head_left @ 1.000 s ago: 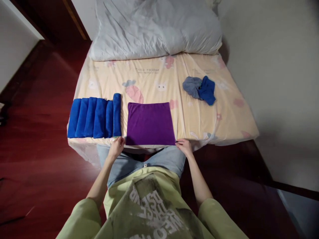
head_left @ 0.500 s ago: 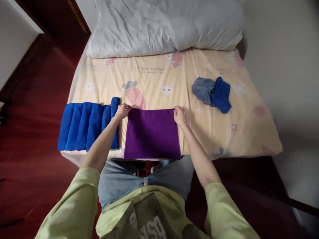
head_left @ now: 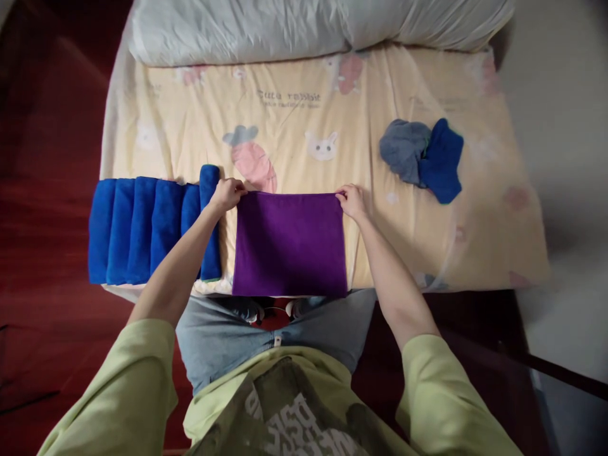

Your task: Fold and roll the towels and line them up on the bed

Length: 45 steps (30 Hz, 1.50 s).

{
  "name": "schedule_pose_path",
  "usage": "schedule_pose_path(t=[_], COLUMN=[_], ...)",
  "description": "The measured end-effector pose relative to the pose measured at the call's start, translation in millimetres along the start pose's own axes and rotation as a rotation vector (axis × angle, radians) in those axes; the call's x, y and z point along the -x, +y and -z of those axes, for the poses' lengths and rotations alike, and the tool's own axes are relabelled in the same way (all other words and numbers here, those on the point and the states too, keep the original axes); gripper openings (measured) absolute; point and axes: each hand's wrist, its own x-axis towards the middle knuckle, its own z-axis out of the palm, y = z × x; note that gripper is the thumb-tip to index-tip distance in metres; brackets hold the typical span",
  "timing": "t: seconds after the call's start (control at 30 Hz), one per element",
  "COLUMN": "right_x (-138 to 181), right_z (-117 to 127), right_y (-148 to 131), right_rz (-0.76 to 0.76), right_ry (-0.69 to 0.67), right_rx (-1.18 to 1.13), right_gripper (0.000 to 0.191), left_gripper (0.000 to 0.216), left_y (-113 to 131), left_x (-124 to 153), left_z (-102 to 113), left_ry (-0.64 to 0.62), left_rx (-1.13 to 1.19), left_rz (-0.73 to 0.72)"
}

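A purple cloth [head_left: 291,247] lies spread flat at the near edge of the bed, its lower side along that edge. My left hand [head_left: 228,193] pinches its far left corner, and my right hand [head_left: 351,201] pinches the far right corner. Just left of the cloth, several rolled blue towels [head_left: 164,221] lie side by side. The roll nearest the cloth sits a little farther up than the others, and my left hand and forearm cover part of the row.
The bed [head_left: 294,145] has a pale yellow sheet with rabbit and carrot prints. A crumpled grey cloth [head_left: 403,149] and a blue cloth [head_left: 443,161] lie at the right. A large grey-white quilt [head_left: 247,31] fills the far end. A wall [head_left: 560,158] stands on the right.
The camera view has tilted down and come closer, so the bed appears larger. Both hands stay on the far corners of the purple cloth, which looks flat in both frames.
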Motion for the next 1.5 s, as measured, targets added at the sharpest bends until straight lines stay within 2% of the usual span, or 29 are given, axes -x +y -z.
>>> schedule_pose_path(t=[0.17,0.3,0.4,0.53,0.63,0.73,0.8,0.87,1.03,1.13,1.23,1.37,1.43,1.5], right_x=[-2,-1,10,46,77,97,102,102,100,101,99,102,115,135], right_z=[-4,-5,-4,-13,-30,-44,-49,-51,-49,-50,-50,-48,-47,-45], right_y=[0,-9,-29,-70,-96,-106,-107,-106,-105,-103,-102,-103,-104,-104], right_rz=[-0.033,-0.083,-0.099,0.069,0.184,0.178,0.146,0.132,0.138,0.141,0.151,0.144,0.133,0.128], right_ry=[0.055,0.075,0.108,0.185,0.052,-0.087,-0.113,-0.117,-0.123,-0.108,-0.1,-0.099,-0.086,-0.069], right_rx=[-0.007,0.039,0.139,0.251,0.258,0.272,0.291,0.311,0.313,0.292,0.274,0.256,0.246,0.237], right_gripper=[0.014,0.015,0.024,0.044,0.055,0.061,0.063,0.063,0.063,0.063,0.062,0.061,0.061,0.061], left_gripper=[0.02,0.022,0.024,0.024,0.019,0.021,0.022,0.022,0.014,0.013,0.027,0.048,0.057,0.061], left_y=[13,24,30,29,22,16,14,13,14,17,27,44,48,48], left_x=[0,4,10,15,16,15,15,14,9,8,15,38,52,63], left_z=[-1,-7,-14,-19,-15,-9,-6,-7,-24,-32,-31,-26,-26,-28], left_ry=[0.097,0.121,0.121,0.143,0.168,0.183,0.202,0.238,0.317,0.312,0.245,0.104,0.035,-0.007], left_rx=[-0.043,-0.071,-0.072,-0.04,0.078,0.241,0.317,0.342,0.269,0.192,0.06,-0.07,-0.083,-0.074], left_rz=[0.078,0.17,0.19,0.122,0.164,0.334,0.418,0.436,0.341,0.269,0.175,-0.088,-0.217,-0.279])
